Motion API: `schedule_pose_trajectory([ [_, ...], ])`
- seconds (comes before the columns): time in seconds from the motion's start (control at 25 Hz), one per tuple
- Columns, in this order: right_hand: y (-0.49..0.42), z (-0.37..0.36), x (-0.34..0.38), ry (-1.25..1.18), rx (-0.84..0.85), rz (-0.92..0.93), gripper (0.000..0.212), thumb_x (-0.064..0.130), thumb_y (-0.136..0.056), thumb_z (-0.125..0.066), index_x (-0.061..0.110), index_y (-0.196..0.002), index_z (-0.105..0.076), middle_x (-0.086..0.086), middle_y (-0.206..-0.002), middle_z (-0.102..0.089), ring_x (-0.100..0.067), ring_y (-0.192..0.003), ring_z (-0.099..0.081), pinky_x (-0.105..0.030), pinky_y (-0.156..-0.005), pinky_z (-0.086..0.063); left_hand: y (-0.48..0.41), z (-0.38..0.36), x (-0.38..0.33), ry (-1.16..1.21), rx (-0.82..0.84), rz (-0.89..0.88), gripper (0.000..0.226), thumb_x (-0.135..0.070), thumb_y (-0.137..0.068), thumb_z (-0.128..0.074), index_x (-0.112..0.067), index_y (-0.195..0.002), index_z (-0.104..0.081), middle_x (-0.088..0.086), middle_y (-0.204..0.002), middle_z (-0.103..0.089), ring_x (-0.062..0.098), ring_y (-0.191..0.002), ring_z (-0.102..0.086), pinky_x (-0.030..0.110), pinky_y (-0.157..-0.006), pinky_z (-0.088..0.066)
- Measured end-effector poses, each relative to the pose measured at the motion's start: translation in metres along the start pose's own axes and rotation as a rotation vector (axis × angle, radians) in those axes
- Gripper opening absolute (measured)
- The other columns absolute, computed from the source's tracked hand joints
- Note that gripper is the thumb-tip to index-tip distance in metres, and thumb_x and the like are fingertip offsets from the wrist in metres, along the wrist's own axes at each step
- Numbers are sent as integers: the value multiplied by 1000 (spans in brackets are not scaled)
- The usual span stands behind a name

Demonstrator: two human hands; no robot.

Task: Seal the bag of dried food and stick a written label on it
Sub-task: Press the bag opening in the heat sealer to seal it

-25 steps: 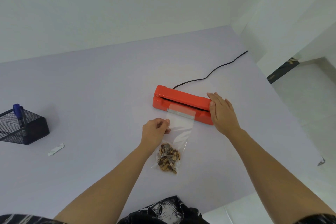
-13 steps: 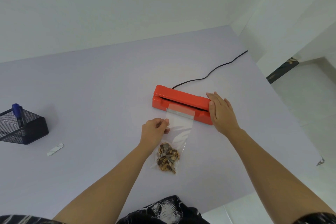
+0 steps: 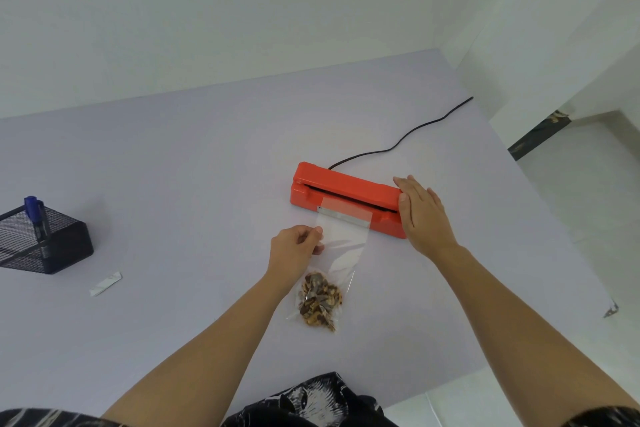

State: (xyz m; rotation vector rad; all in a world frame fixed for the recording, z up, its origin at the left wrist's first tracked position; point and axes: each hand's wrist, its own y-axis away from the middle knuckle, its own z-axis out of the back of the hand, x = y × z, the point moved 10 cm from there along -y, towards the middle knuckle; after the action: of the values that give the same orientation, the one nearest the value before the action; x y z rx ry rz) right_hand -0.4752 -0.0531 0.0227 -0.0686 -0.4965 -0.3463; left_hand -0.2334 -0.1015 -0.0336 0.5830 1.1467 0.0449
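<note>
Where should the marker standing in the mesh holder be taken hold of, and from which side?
Take the marker by its blue cap end, coming from above. It stands nearly upright in the mesh holder, so only the top sticks out over the rim; the wire walls shut off the barrel from the sides. A fingertip pinch would probably lift it straight out.

Both bare forearms reach forward. The left hand (image 3: pixel 297 246) pinches with thumb and fingertips; the right hand (image 3: pixel 423 215) lies flat, palm down, fingers together.

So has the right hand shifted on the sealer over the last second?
No. The right hand rests flat on the same right end of the red sealer, which hasn't moved against its black cord.
</note>
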Motion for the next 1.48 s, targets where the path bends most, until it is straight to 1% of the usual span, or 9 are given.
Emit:
schedule_pose_trajectory([
  [0.44, 1, 10, 7, 46, 52, 66, 56, 42, -93, -17, 18, -141, -32, -1, -147, -35, -17, -140, -22, -38, -116, -12, 0, 1, -1, 1, 4, 5, 24, -30, -90, -57, -12, -79, -69, 2, -72, -72, 12, -67, -66, 30, -75, -53],
  [0.52, 2, 28, 18, 34, 7, 103, 58, 43, -88, -29, 17, -139, -34, -5, -135, -39, -19, -126, -37, -42, -112, -21, 0, 1, -1, -5, 6, 6, 24, -29, -90, -57, -12, -80, -69, 2, -72, -71, 13, -68, -66, 31, -77, -54],
  [0.64, 3, 66, 39, -180, -124, 140, 56, 39, -80, -51, 19, -131, -40, 6, -110, -51, -7, -103, -46, -45, -105, -33, 0, 2, -1, -10, 11, 11, 23, -29, -90, -57, -14, -78, -69, 0, -72, -71, 15, -72, -68, 34, -78, -54],
  [0.84, -17, 114, 101, -526, -255, 199, 66, 28, -71, -79, 28, -122, -38, 16, -101, -64, 1, -109, -54, -21, -103, -33, 0, 1, 3, -8, 23, 29, 24, -29, -90, -57, -13, -78, -69, 0, -71, -71, 22, -77, -69, 40, -81, -55],
  [0.96, -38, 104, 154, -619, -58, 278, 66, 31, -79, -72, 26, -133, -34, 10, -118, -63, 2, -120, -49, -13, -104, -27, -1, 0, 2, -33, 39, 22, 26, -30, -90, -57, -11, -78, -69, 0, -71, -71, 24, -80, -69, 41, -83, -55],
  [1.08, -47, 67, 184, -737, 278, 319, 62, 45, -92, -43, 34, -145, -11, 12, -151, -26, 2, -139, -20, -23, -116, -14, -3, 0, 1, -57, 51, 18, 28, -29, -91, -56, -8, -79, -69, 1, -71, -71, 23, -77, -68, 40, -83, -54],
  [1.2, -52, 58, 137, -790, 179, 129, 67, 51, -92, -29, 24, -148, -5, 11, -157, -5, 3, -141, -7, -18, -116, -9, -5, -2, 3, -56, 63, 27, 22, -27, -91, -55, -10, -87, -69, 1, -78, -71, 17, -73, -66, 37, -85, -55],
  [1.28, -43, 45, 82, -686, 125, -35, 77, 63, -87, -34, 26, -148, -8, 12, -157, -8, 1, -141, -8, -32, -120, -8, -7, -4, 5, -26, 92, 43, 17, -27, -89, -56, -16, -95, -67, 0, -86, -71, 17, -79, -68, 37, -86, -55],
  [1.48, 1, -4, -7, -297, 294, -170, 108, 77, -66, -54, 21, -148, -11, 4, -157, -14, -14, -143, -15, -40, -117, -17, -12, -12, -10, 112, 60, 13, 21, -36, -87, -60, -17, -96, -62, 4, -92, -70, 14, -75, -68, 35, -81, -56],
])
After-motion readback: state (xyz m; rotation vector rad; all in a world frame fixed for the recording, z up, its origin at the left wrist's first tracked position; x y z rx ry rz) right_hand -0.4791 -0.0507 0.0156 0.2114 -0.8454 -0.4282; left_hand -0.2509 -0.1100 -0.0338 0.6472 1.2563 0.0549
